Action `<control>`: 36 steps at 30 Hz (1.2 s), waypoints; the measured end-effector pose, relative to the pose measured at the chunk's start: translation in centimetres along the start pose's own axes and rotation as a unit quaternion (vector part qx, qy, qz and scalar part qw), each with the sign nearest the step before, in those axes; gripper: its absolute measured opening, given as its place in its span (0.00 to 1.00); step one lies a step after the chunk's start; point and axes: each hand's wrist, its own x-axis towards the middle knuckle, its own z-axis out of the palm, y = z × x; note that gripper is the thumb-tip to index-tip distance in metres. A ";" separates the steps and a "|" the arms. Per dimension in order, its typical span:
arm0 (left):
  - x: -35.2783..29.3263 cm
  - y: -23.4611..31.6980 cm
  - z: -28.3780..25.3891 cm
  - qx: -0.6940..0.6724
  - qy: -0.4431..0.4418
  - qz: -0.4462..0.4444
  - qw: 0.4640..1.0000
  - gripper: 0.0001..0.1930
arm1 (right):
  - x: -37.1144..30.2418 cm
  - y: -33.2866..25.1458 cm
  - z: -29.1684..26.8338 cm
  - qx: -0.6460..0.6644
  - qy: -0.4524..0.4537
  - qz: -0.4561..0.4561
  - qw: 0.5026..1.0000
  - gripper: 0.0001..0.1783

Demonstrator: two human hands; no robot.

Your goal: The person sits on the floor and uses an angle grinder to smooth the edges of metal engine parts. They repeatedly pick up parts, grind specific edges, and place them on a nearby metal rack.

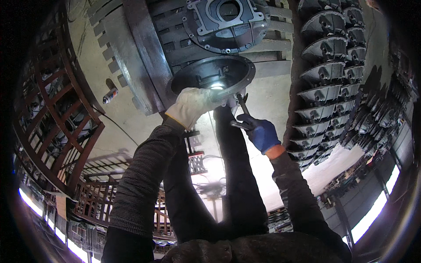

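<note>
White-gloved, the left hand [191, 106] grips the near rim of the dark bowl-shaped housing [197, 73], which sits tilted, hollow showing. The right hand [263, 135], in blue, closes around a dark tool [242, 105] just beside the housing's right underside (whether they touch, I cannot tell). One flanged casting [234, 37] lies just beyond the housing; stacked castings [323, 72] stand to its right.
</note>
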 end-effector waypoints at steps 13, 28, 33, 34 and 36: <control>0.2 -1.3 0.0 0.000 0.124 0.107 0.987 0.18 | 1.1 -3.5 2.2 0.510 0.040 0.243 0.824 0.12; -1.2 -0.6 -2.7 0.015 0.011 -0.034 0.999 0.22 | -2.9 -3.0 -5.1 0.524 0.238 0.249 0.779 0.26; 0.8 -0.1 -1.9 0.090 0.022 0.003 0.996 0.26 | 7.6 13.9 -1.1 0.694 0.335 0.301 0.561 0.22; 1.1 -0.2 -1.7 0.085 0.034 0.008 0.996 0.26 | 10.2 18.1 -0.2 0.771 0.342 0.301 0.445 0.21; 1.7 -0.7 -1.3 0.065 -0.024 -0.049 0.996 0.26 | 15.3 26.4 1.8 0.997 0.039 0.038 0.052 0.21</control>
